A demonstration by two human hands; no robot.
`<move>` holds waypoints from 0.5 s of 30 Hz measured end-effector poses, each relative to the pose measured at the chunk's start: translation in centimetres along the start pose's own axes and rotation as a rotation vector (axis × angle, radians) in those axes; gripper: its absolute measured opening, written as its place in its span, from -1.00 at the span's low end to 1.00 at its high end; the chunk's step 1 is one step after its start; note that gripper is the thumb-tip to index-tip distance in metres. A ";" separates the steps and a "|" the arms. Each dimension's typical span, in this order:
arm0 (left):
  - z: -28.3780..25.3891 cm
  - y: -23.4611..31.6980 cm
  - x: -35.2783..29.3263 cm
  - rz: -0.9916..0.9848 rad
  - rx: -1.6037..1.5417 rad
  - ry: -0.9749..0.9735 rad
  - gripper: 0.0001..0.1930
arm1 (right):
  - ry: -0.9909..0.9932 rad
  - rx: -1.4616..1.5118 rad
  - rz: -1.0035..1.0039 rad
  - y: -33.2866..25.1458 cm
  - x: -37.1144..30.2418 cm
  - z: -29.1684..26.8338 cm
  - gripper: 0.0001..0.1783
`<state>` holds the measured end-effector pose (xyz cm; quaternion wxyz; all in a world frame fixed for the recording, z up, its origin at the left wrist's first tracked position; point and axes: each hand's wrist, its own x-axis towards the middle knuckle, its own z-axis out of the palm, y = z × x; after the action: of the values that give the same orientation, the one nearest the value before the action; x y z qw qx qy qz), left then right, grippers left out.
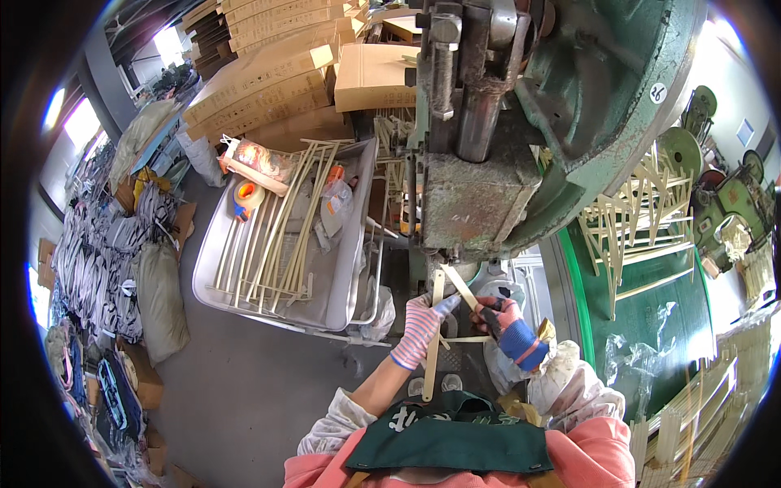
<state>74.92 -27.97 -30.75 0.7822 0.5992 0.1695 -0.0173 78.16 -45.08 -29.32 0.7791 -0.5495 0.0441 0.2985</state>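
Below the head of a green press (480, 191), two flat cream-coloured strips meet in a narrow V. My left hand (417, 330), in a pink-and-grey striped glove, is closed around the long strip (432, 370), which has small holes and hangs down toward my apron. In a blue glove with dark fingertips, my right hand (512, 332) grips the lower end of the other, slanting strip (459, 285). The upper ends of both strips are at the press's lower tooling, and I cannot tell whether they are joined there. Another strip (468, 339) lies crosswise behind my hands.
At left stands a grey-white tub (210, 268) with long strip frames, a tape roll (247, 195) and bags. Cardboard boxes (374, 77) are stacked behind it. On the right, a green table (643, 325) bears heaped strip frames (639, 220) and clear plastic. Bundled strips (708, 415) stand nearer.
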 end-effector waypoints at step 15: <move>0.3 0.3 0.5 -0.103 -0.111 0.036 -0.81 | -0.113 -1.093 -0.396 -2.1 5.8 -4.0 -0.82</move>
<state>75.53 -28.06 -30.50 0.8091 0.5457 0.2148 -0.0371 85.03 -46.59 -31.48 0.4247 -0.8526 -0.2615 0.1556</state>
